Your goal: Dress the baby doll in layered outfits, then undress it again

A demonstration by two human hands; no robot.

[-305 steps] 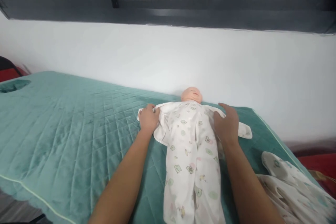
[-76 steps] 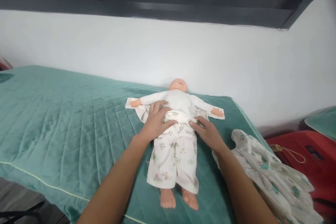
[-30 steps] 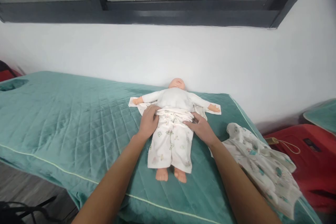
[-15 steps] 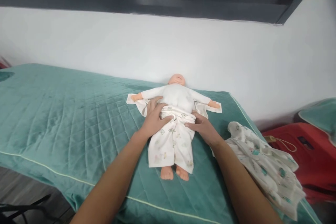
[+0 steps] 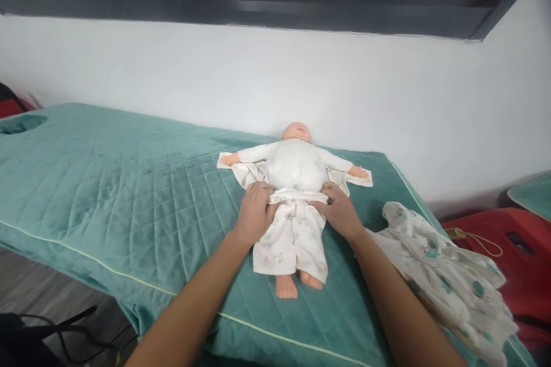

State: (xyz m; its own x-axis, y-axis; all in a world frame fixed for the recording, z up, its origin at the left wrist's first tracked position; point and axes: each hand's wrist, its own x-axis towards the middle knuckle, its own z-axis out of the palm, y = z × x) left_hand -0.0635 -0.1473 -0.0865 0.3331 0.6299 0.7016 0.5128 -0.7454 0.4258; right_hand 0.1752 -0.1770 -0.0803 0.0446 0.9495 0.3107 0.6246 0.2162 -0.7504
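A baby doll (image 5: 295, 161) lies on its back on a green quilted bed (image 5: 107, 183), head toward the wall, arms spread. It wears a white top and patterned white trousers (image 5: 290, 238); its bare feet stick out below. My left hand (image 5: 253, 212) is closed on the trousers' waistband at the doll's left hip as I see it. My right hand (image 5: 340, 209) pinches the waistband on the other side. An opened patterned garment (image 5: 247, 171) lies spread under the doll's arms.
A crumpled patterned cloth (image 5: 443, 275) lies on the bed at my right. The white wall runs just behind the doll's head. A red object (image 5: 495, 229) stands beyond the bed's right edge. Dark cables lie on the floor at lower left.
Ten seconds ago the doll was covered by the patterned garment; since then its top is bared. In the last second both hands shifted onto the waistband and gripped it at the hips.
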